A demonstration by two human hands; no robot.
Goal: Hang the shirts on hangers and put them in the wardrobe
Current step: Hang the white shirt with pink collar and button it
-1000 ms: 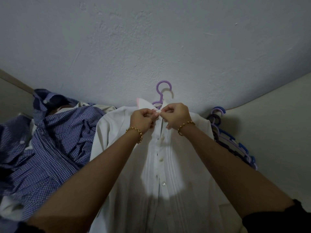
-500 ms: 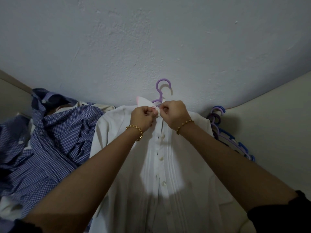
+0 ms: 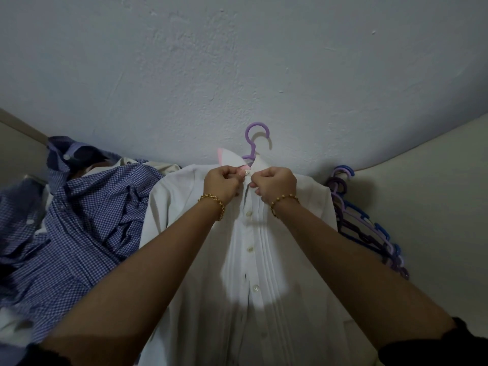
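My left hand (image 3: pixel 221 184) and right hand (image 3: pixel 275 184) together, each pinching the collar of the white shirt (image 3: pixel 253 262), purple hanger (image 3: pixel 252 150) inside it, checked shirt (image 3: pixel 87 223) against its left edge, spare hangers (image 3: pixel 365 228) near its right edge.

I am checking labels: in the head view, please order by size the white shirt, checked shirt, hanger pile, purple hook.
Largest: white shirt and checked shirt, alike, partly hidden.
Then hanger pile.
Smallest: purple hook.
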